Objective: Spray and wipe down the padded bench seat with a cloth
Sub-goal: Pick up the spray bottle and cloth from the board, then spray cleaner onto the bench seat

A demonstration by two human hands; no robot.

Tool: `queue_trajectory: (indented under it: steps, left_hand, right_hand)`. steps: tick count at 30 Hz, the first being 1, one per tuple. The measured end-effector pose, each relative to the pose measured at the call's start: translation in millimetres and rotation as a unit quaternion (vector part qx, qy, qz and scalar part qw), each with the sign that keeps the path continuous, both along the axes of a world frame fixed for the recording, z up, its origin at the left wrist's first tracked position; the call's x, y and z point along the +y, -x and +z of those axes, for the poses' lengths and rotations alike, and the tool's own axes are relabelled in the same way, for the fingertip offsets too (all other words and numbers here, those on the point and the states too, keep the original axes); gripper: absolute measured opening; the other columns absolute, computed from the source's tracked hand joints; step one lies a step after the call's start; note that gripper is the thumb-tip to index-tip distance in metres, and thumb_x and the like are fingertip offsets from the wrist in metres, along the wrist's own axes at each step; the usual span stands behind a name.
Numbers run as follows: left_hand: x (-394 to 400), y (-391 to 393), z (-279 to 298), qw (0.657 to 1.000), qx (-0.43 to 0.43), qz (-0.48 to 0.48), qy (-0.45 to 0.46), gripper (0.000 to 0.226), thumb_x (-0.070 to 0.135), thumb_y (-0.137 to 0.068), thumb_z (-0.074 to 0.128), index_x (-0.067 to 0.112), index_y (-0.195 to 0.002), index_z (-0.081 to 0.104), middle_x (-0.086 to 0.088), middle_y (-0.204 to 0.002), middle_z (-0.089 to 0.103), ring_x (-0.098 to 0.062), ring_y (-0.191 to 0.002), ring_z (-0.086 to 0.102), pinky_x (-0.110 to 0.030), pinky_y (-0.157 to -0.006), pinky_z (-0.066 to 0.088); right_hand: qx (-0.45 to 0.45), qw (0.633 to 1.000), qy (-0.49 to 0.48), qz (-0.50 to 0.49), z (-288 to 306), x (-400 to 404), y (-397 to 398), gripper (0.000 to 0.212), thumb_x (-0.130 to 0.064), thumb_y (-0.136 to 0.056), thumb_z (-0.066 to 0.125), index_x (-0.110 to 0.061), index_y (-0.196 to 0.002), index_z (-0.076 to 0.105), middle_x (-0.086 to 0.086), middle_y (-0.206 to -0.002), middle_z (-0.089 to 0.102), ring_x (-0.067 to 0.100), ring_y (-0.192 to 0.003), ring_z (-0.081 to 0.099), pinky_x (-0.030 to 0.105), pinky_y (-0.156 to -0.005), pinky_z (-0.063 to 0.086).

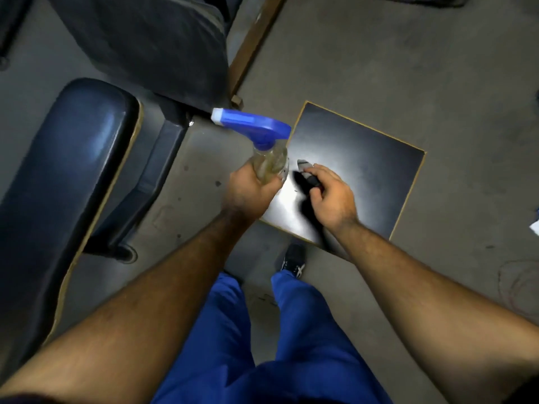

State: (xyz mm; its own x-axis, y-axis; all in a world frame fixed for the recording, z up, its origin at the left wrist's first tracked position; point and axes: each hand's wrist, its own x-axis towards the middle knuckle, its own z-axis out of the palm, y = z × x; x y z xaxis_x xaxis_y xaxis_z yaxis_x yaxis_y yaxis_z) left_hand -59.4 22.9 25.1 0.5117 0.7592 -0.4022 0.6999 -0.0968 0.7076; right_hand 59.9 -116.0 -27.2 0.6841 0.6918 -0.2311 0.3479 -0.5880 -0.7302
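A clear spray bottle (269,163) with a blue trigger head, holding a little yellowish liquid, is gripped by the left hand (250,189). A small dark, blurred object (309,176) is held in the right hand's (331,196) curled fingers. The padded bench seat (67,170) is seen at left; a dark square board (364,170) lies on the grey floor (423,68).

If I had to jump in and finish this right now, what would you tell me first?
Left hand grips the spray bottle by its clear body, blue nozzle aimed toward the padded bench seat on the left.
Right hand is curled round a small dark and grey thing, too blurred to name; it may be the cloth.
Both hands hang over a dark board lying on the floor.
Done: nothing visible on the seat yet.
Left: spray the seat, then wipe it.
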Motion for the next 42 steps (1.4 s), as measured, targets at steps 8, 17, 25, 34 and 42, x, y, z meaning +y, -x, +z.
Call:
queue_trajectory:
  steps: [8, 17, 25, 34, 42]
  left_hand:
    - [84, 147, 25, 0.987, -0.006, 0.157, 0.017, 0.051, 0.053, -0.062, 0.068, 0.022, -0.103, 0.069, 0.000, -0.092, 0.075, -0.021, -0.091, 0.070, -0.038, -0.084, 0.057]
    - [171, 328, 29, 0.951, -0.001, 0.310, 0.011, 0.041, 0.044, -0.069, 0.071, 0.023, -0.104, 0.069, 0.003, -0.091, 0.074, -0.021, -0.090, 0.069, -0.036, -0.084, 0.055]
    - [254, 417, -18, 0.893, 0.037, 0.449, -0.010, 0.031, 0.037, -0.078, 0.071, 0.022, -0.105, 0.067, 0.002, -0.091, 0.071, -0.021, -0.090, 0.067, -0.029, -0.082, 0.052]
    - [342, 463, -93, 0.842, 0.084, 0.526, -0.082, 0.028, 0.041, -0.086, 0.066, 0.026, -0.109, 0.065, 0.009, -0.100, 0.067, -0.013, -0.095, 0.067, -0.029, -0.086, 0.054]
    - [355, 463, -138, 0.793, 0.104, 0.592, -0.100, 0.028, 0.038, -0.083, 0.071, 0.024, -0.106, 0.066, 0.014, -0.097, 0.067, -0.008, -0.094, 0.064, -0.010, -0.080, 0.037]
  right_hand:
    - [0.050, 0.992, -0.020, 0.111, 38, 115, 113, 0.046, -0.006, -0.077, 0.051, -0.016, -0.117, 0.070, -0.002, -0.126, 0.068, 0.014, -0.116, 0.062, 0.007, -0.099, 0.038]
    - [0.064, 0.962, 0.048, 0.261, 42, 266, 272, 0.046, -0.014, -0.078, 0.048, -0.024, -0.116, 0.070, -0.008, -0.124, 0.069, 0.013, -0.111, 0.065, 0.022, -0.100, 0.046]
    - [0.054, 0.925, 0.062, 0.371, -1, 390, 355, 0.044, -0.009, -0.083, 0.055, -0.025, -0.121, 0.068, -0.006, -0.119, 0.070, 0.015, -0.105, 0.064, 0.018, -0.092, 0.045]
    - [-0.019, 0.835, 0.045, 0.548, -86, 527, 407, 0.056, -0.003, -0.087, 0.052, -0.016, -0.141, 0.051, 0.007, -0.151, 0.046, 0.025, -0.138, 0.042, 0.033, -0.116, 0.031]
    - [-0.108, 0.718, 0.064, 0.685, -168, 559, 416, 0.072, -0.051, -0.094, 0.051, -0.021, -0.156, 0.029, 0.009, -0.166, 0.012, 0.030, -0.154, 0.006, 0.049, -0.125, 0.013]
